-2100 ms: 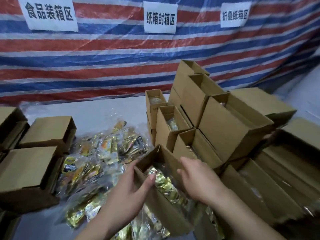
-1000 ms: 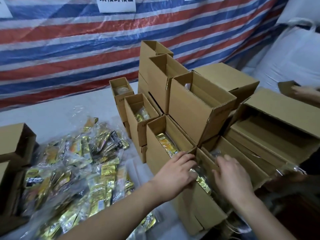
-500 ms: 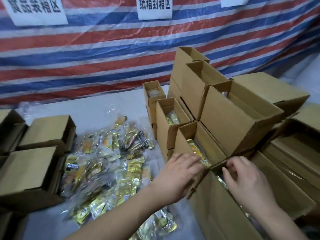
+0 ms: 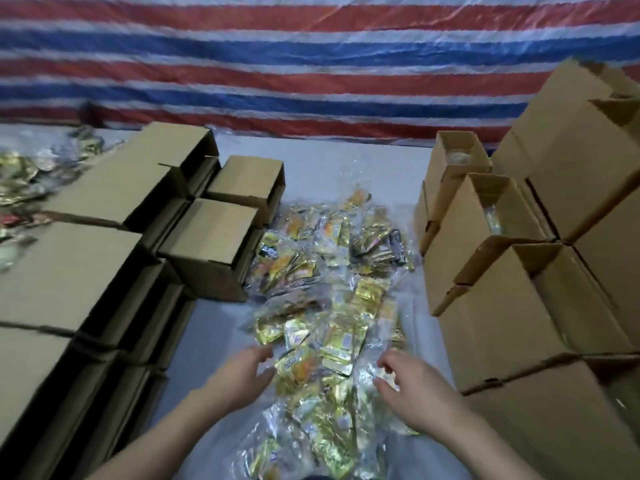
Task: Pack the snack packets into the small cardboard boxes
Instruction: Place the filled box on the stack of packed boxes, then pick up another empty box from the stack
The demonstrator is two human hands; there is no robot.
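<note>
A heap of gold and yellow snack packets [image 4: 332,299] in clear wrappers lies down the middle of the grey table. My left hand [image 4: 242,375] hovers at the heap's left edge, fingers loosely spread, holding nothing. My right hand [image 4: 412,389] hangs at the heap's right edge, fingers relaxed and empty too. On the right stands a row of small open-topped cardboard boxes [image 4: 491,292], some with packets inside. Empty small boxes [image 4: 211,247] lie on their sides to the left.
Larger cardboard boxes [image 4: 575,174] are stacked at the far right. More boxes [image 4: 69,271] fill the left side, with another pile of packets [image 4: 20,174] behind them. A red, white and blue striped tarp [image 4: 311,64] hangs along the back of the table [image 4: 346,161].
Both hands have left the box on the right and come over the packet heap. The camera has swung left, so the heap is now central.
</note>
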